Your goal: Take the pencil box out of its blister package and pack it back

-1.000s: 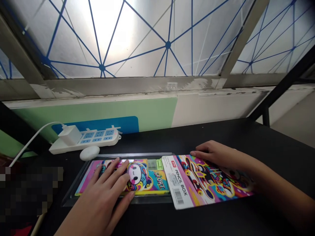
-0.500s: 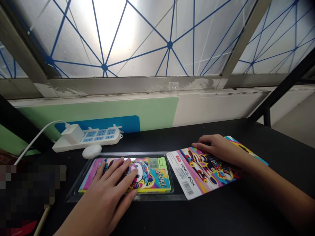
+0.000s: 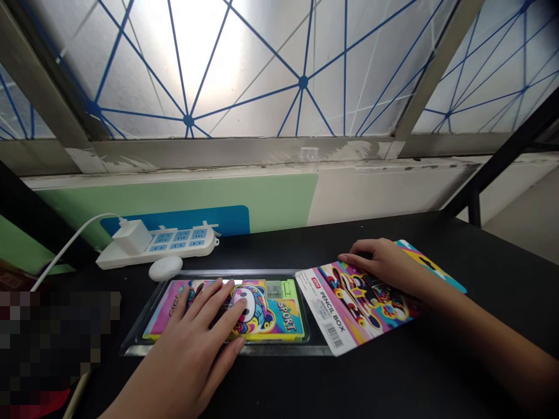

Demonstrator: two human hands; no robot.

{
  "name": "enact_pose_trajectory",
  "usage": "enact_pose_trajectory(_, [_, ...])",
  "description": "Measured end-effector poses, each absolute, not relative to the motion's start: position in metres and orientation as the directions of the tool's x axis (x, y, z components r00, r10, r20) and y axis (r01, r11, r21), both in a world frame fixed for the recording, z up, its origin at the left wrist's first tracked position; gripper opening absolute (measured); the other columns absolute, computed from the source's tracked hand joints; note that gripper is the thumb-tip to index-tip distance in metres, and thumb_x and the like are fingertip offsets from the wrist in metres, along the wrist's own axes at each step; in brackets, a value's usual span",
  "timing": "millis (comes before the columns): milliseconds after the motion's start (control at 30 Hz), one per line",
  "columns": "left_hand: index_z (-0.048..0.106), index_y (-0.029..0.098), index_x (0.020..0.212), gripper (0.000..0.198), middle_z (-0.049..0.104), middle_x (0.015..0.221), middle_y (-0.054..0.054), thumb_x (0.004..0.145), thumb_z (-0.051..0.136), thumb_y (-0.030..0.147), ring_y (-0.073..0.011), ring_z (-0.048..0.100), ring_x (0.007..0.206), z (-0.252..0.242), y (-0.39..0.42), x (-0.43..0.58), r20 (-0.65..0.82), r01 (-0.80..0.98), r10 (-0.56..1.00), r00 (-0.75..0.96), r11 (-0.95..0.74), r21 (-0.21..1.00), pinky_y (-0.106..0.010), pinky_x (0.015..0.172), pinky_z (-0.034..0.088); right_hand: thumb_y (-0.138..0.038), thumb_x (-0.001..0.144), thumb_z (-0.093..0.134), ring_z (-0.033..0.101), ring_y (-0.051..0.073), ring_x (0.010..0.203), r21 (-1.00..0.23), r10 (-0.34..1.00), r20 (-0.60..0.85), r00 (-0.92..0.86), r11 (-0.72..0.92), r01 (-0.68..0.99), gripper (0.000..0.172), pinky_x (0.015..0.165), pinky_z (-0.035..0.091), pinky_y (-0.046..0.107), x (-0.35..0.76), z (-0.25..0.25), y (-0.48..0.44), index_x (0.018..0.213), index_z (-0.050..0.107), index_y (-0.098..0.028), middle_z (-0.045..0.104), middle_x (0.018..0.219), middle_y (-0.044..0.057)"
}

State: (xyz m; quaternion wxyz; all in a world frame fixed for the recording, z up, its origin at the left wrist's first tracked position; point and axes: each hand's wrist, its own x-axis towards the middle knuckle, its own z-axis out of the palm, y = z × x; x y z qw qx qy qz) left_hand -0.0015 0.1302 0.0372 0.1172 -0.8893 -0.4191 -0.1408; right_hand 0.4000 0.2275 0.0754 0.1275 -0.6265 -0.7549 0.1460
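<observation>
My left hand (image 3: 198, 337) lies palm down with spread fingers on a colourful pencil box (image 3: 279, 314), printed with a cartoon bear and the word SPORT. The pencil box sits in a clear plastic tray (image 3: 279, 350) on the black desk. To the right, my right hand (image 3: 379, 259) grips the far edge of a printed backing card (image 3: 362, 302) marked PENCIL BOX, its thumb side towards the left and its other fingertips hidden. The card's left end, with a barcode, overlaps the tray's right end.
Behind the tray stands a white power strip (image 3: 174, 247) with a plugged-in charger (image 3: 131, 235) and cable. A white oval object (image 3: 166, 269) lies between strip and tray. A blurred dark area fills the lower left. The window wall (image 3: 279, 198) borders the desk (image 3: 279, 384).
The card's far right corner has shifted slightly left under my right hand. My left hand keeps its place on the pencil box. The view has moved a little.
</observation>
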Motion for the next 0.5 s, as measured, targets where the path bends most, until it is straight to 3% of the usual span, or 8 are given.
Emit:
enact_pose_trajectory(267, [0.049, 0.032, 0.152, 0.046, 0.052, 0.158, -0.008, 0.106, 0.048, 0.035, -0.0368, 0.048, 0.145, 0.0314, 0.1274, -0.0015, 0.346, 0.788, 0.728, 0.592, -0.612, -0.062, -0.065, 0.112, 0.044, -0.073, 0.088, 0.055, 0.069, 0.023, 0.071, -0.390, 0.991, -0.040, -0.124, 0.099, 0.915, 0.053, 0.063, 0.045, 0.032, 0.3978, 0.0737, 0.2270, 0.075, 0.073, -0.025, 0.075, 0.075, 0.003])
enact_pose_trajectory(500, [0.054, 0.032, 0.149, 0.044, 0.057, 0.153, -0.010, 0.105, 0.049, 0.038, -0.0409, 0.056, 0.138, 0.0334, 0.1270, -0.0002, 0.350, 0.802, 0.735, 0.581, -0.591, -0.089, -0.070, 0.102, 0.051, -0.073, 0.087, 0.056, 0.070, 0.025, 0.076, -0.377, 0.994, -0.047, -0.103, 0.078, 0.923, 0.053, 0.067, 0.045, 0.034, 0.4007, 0.0734, 0.2313, 0.075, 0.074, -0.025, 0.076, 0.078, 0.004])
